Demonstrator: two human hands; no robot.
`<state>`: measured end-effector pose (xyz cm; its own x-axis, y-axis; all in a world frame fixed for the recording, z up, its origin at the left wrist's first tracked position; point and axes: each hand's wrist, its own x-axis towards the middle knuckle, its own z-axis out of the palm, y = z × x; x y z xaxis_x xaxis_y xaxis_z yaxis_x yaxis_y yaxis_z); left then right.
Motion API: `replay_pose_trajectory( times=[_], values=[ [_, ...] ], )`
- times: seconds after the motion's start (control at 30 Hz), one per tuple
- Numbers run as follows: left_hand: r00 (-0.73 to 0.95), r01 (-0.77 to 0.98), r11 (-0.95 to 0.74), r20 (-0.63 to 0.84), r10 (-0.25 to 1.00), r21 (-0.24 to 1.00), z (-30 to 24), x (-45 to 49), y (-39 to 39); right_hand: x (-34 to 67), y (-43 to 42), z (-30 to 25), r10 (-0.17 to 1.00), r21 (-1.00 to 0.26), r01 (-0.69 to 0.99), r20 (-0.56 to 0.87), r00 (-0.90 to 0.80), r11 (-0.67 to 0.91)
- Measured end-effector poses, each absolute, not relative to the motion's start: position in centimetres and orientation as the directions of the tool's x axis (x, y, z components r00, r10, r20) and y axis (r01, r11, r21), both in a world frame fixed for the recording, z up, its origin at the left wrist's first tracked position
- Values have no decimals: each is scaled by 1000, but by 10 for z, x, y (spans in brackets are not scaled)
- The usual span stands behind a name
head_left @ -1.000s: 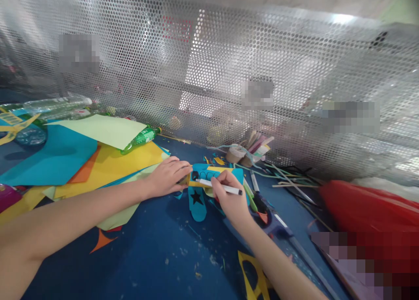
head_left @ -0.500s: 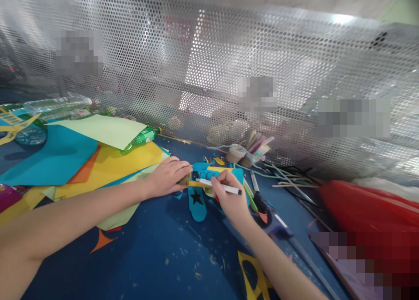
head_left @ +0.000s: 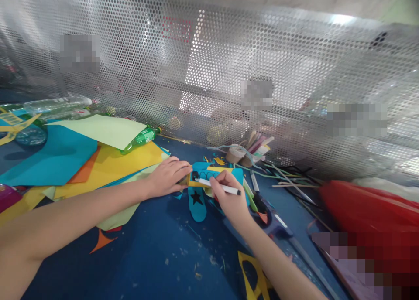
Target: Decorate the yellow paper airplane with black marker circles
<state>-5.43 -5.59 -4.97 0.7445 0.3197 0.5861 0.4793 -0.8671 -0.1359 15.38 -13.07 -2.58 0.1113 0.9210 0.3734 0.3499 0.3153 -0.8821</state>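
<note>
A blue paper cutout [head_left: 197,202] with a black star and a yellow strip across it lies on the dark blue table [head_left: 157,256]. My right hand [head_left: 229,199] is closed round a white pen [head_left: 218,186], whose tip rests on the cutout near some black loops. My left hand [head_left: 168,176] presses down on the cutout's left end, fingers curled on the yellow strip.
Sheets of blue, yellow, orange and pale green paper [head_left: 81,160] are piled at the left, with a green bottle [head_left: 140,138] on them. Tape rolls and sticks [head_left: 252,151] sit behind the cutout. A perforated metal screen [head_left: 229,73] stands at the back. Red fabric [head_left: 369,208] lies at the right.
The pen tip has shifted very slightly on the cutout. Both hands stay where they were.
</note>
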Motion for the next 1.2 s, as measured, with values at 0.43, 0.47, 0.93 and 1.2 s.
replay_pose_trajectory(
  times=[0.43, 0.47, 0.93, 1.2],
  values=[
    [745, 478, -864, 596, 301, -161, -51, -54, -55, 155, -129, -27, 921, -892, 331, 367, 133, 307],
    [746, 479, -863, 593, 302, -163, -50, -54, -56, 156, -129, -27, 922, -891, 337, 364, 129, 304],
    [744, 476, -864, 599, 297, -163, -51, -54, -55, 155, -130, -25, 914, -885, 338, 383, 134, 321],
    [742, 484, -861, 595, 308, -158, -51, -54, -55, 155, -130, -24, 912, -878, 347, 391, 124, 329]
  ],
)
